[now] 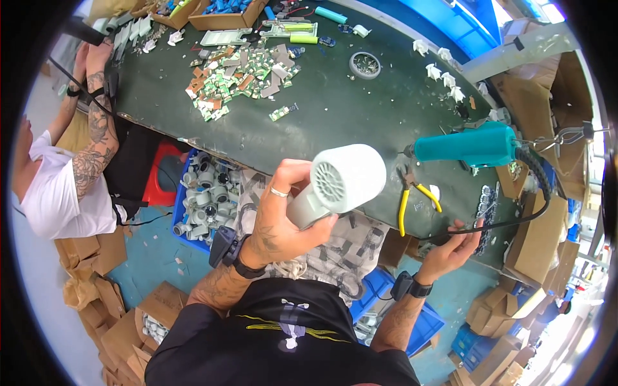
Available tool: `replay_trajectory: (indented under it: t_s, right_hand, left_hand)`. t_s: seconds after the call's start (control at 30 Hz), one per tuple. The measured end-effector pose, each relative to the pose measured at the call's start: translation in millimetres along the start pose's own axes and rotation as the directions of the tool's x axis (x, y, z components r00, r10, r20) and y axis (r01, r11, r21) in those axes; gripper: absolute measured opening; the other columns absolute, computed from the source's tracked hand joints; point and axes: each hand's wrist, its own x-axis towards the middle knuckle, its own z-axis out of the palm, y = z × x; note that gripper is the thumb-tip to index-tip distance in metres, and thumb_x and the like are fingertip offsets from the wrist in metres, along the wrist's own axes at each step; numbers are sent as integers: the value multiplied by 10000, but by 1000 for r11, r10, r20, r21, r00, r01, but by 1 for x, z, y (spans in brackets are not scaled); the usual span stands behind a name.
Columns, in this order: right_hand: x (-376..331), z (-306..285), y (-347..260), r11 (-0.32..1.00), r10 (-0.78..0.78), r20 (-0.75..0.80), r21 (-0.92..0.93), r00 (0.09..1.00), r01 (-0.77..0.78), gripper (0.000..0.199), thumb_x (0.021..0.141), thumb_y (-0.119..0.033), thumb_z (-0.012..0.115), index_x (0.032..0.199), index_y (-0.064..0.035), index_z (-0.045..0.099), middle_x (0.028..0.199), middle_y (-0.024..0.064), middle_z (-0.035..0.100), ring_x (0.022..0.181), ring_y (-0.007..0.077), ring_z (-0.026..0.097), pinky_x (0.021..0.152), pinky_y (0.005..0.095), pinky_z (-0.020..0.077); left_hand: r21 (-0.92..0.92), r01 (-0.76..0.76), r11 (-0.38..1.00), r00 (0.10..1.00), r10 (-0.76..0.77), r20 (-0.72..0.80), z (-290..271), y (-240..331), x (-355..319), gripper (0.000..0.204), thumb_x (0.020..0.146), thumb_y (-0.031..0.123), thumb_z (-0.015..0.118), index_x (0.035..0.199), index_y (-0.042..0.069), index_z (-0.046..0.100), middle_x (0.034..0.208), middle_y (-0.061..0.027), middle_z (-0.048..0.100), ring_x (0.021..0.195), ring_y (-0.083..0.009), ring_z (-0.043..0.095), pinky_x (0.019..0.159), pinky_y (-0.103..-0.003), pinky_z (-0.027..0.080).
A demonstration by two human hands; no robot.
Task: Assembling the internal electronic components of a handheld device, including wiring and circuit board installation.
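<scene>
My left hand (283, 219) is closed around the handle of a white hair-dryer-shaped blower (351, 177), held above the table's near edge. Its slotted round grille faces left. My right hand (452, 254) is at the right edge of the table, fingers apart, with nothing visible in it. Its fingertips are beside a black cable and a cluster of small dark metal pieces (487, 219). Between the hands lies a pair of yellow-handled cutting pliers (415, 193). A teal electric screwdriver (465, 146) is just beyond the pliers, its bit pointing left.
Green circuit boards (241, 80) are heaped on the dark table (335, 109), near a round dish (365, 65) of screws. A blue crate (180, 222) holds white housings. Another person (71, 174) works at left. Cardboard boxes (534, 225) stand at right.
</scene>
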Motion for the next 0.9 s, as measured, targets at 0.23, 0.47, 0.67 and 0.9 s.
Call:
replay_trajectory:
  t_s: [0.23, 0.47, 0.67, 0.9]
  right_hand:
    - [2, -1, 5, 987, 72, -122, 149, 990, -54, 313, 1135, -92, 478, 1417, 24, 552, 1126, 132, 673, 884, 157, 558, 803, 320, 483]
    - [-22, -9, -82, 850, -23, -124, 520, 992, 84, 264, 1139, -232, 581, 1323, -45, 550, 1021, 87, 535, 796, 148, 440, 683, 312, 385]
    - [-36, 26, -125, 957, -210, 501, 281, 840, 72, 146, 964, 42, 630, 1090, 9, 698, 1016, 162, 697, 855, 227, 663, 733, 337, 534]
    - [-31, 32, -155, 947, -317, 655, 262, 687, 187, 504, 903, 110, 689, 1376, -50, 754, 813, 94, 644, 657, 247, 643, 601, 357, 516]
  left_hand:
    - [-705, 481, 521, 874, -347, 340, -5, 3, 1, 689, 1035, 269, 607, 1615, 31, 321, 1265, -316, 699, 870, -213, 699, 761, -335, 584]
    - [-647, 521, 556, 847, -428, 314, 5, 40, -12, 442, 1117, 290, 537, 1439, -12, 509, 972, -163, 707, 785, -192, 681, 690, -324, 555]
    - [-578, 466, 670, 865, -482, 139, 13, 23, -7, 376, 1125, 142, 504, 1468, 6, 432, 1047, -188, 713, 822, -191, 694, 740, -324, 573]
    - [-522, 495, 695, 858, -486, 167, 16, 9, -14, 464, 1099, -3, 558, 1510, 40, 346, 1311, -181, 641, 1008, -226, 740, 838, -389, 651]
